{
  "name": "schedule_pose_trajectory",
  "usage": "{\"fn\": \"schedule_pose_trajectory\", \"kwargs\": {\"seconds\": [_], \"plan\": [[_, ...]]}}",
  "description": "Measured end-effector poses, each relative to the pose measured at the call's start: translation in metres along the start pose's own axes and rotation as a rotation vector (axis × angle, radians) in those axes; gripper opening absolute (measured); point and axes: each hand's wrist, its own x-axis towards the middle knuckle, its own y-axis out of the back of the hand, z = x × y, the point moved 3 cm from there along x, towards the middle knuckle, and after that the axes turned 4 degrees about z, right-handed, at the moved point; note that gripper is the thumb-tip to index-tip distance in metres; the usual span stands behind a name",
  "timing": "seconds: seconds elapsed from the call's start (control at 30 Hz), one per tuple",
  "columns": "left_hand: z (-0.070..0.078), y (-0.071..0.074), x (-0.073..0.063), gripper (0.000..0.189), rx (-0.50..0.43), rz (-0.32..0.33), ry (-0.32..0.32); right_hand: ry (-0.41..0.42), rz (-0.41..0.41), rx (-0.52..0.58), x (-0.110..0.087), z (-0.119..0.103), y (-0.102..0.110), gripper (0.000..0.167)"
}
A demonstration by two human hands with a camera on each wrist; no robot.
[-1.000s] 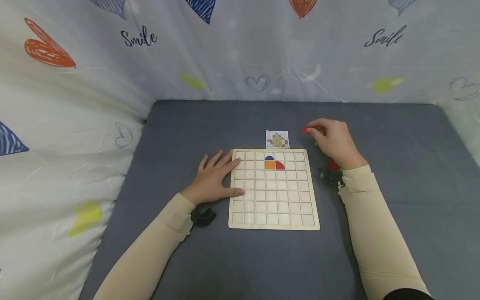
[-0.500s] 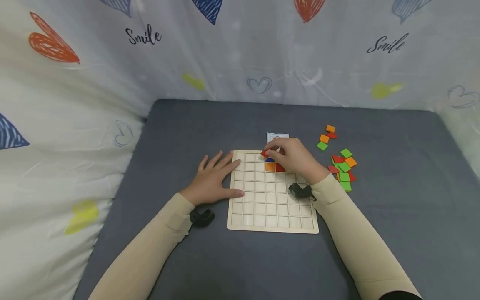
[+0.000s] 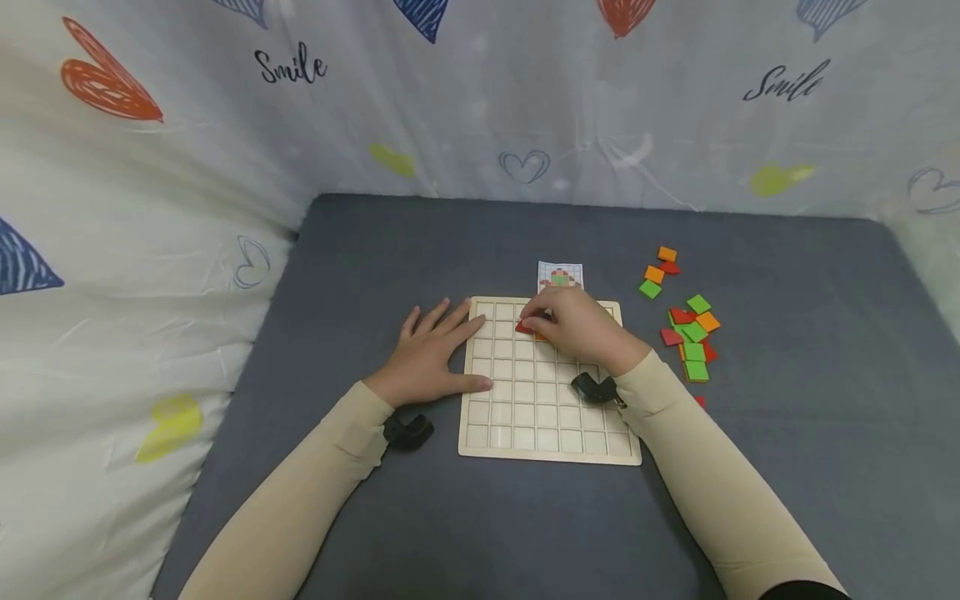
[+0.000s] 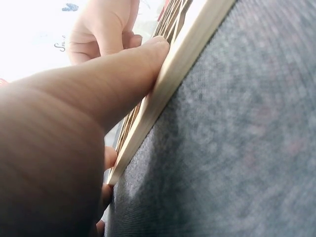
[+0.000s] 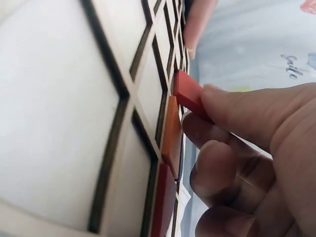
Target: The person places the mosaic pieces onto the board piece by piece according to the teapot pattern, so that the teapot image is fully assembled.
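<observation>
My right hand (image 3: 573,327) pinches a red tile (image 5: 190,94) between thumb and fingers. One edge of this tile meets the gridded wooden board (image 3: 510,414), tilted, just left of an orange square tile (image 5: 172,136). A darker red tile (image 5: 164,200) lies in the grid on the orange tile's other side. In the head view my right hand covers most of these pieces. My left hand (image 3: 427,358) rests on the board's left edge with fingers spread, its thumb (image 4: 133,69) lying over the rim.
A small printed pattern card (image 3: 561,273) lies behind the board, partly behind my right hand. To the right, green tiles (image 3: 696,371), orange tiles (image 3: 667,254) and red tiles (image 3: 671,337) lie loosely on the grey tabletop (image 3: 420,533). A white curtain (image 3: 450,108) hangs behind.
My right hand has carried the red tile from the table's right side leftward over the board, then slightly toward me, down to the grid beside the orange tile. My left hand has stayed put.
</observation>
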Motion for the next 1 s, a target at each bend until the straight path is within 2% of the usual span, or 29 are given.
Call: {"fn": "schedule_pose_trajectory", "kwargs": {"seconds": [0.27, 0.43, 0.83, 1.0], "plan": [[0.002, 0.001, 0.005, 0.102, 0.007, 0.012, -0.015, 0.064, 0.014, -0.083, -0.002, 0.0, 0.003, 0.01], [0.002, 0.001, 0.006, 0.103, 0.002, 0.002, -0.006, 0.109, 0.021, -0.074, -0.002, 0.0, 0.003, 0.01], [0.0, 0.002, 0.002, 0.102, -0.007, 0.008, -0.005, 0.163, -0.022, -0.117, -0.003, -0.007, -0.005, 0.012], [-0.001, 0.0, -0.001, 0.102, -0.004, 0.009, -0.005, 0.149, -0.009, -0.126, -0.004, -0.008, -0.007, 0.011]]}}
